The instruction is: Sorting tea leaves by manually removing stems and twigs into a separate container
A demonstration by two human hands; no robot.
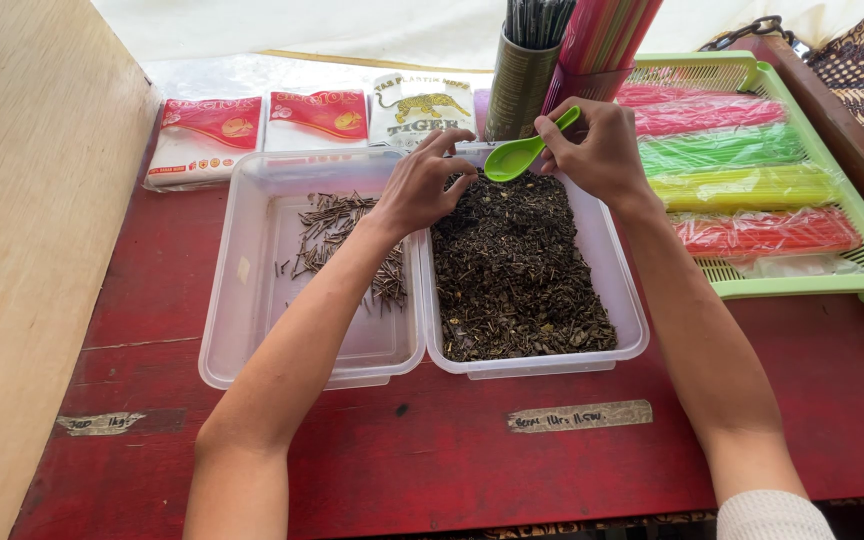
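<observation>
I see my right hand (602, 150) pinching a green spoon (522, 152) over the far edge of the tea tub (527, 265). My left hand (420, 190), fingers curled loosely, empty, straddles its left rim. Bare red counter (472, 450) lies nearer than the tub.

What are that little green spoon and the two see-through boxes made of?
The green spoon, held in the right hand, looks like glossy moulded plastic: bright, even colour, light sheen. The two clear trays seem thin translucent plastic: the red table shows through their walls.
</observation>
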